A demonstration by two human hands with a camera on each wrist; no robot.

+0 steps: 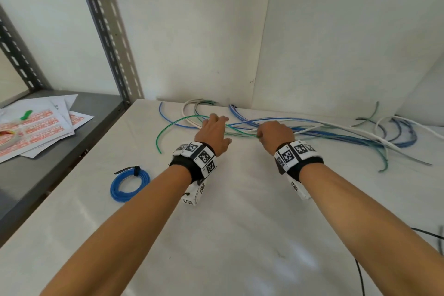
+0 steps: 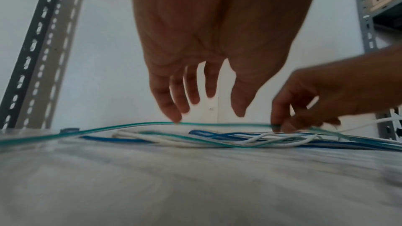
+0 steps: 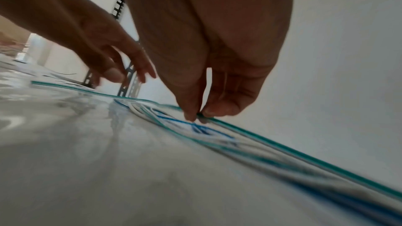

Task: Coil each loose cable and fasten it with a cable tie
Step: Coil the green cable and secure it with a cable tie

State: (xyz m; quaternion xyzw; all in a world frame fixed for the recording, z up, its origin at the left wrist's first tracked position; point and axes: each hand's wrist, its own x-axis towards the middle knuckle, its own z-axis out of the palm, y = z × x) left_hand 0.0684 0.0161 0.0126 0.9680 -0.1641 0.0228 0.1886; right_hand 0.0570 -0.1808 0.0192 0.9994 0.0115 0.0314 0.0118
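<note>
Right hand (image 3: 202,109): a pinch is made on the green cable (image 1: 189,118) with thumb and fingertip, just above the table (image 1: 240,223).
Left hand (image 2: 195,75): fingers are spread and nearly straight; the green cable is only touched by one fingertip (image 2: 175,119), nothing is held.
Where the cable is: it is lifted a little over the pile of loose cables (image 1: 324,131) at the back of the table.
Already done: a blue coil (image 1: 129,184) is tied with a black tie (image 1: 134,170).
Tangle danger: blue and white cables could be dragged along if the green one is pulled fast.
Slip danger: the thin cable could be dropped, since it is only pinched.
Spring danger: loops could pop open before a tie is put on.
</note>
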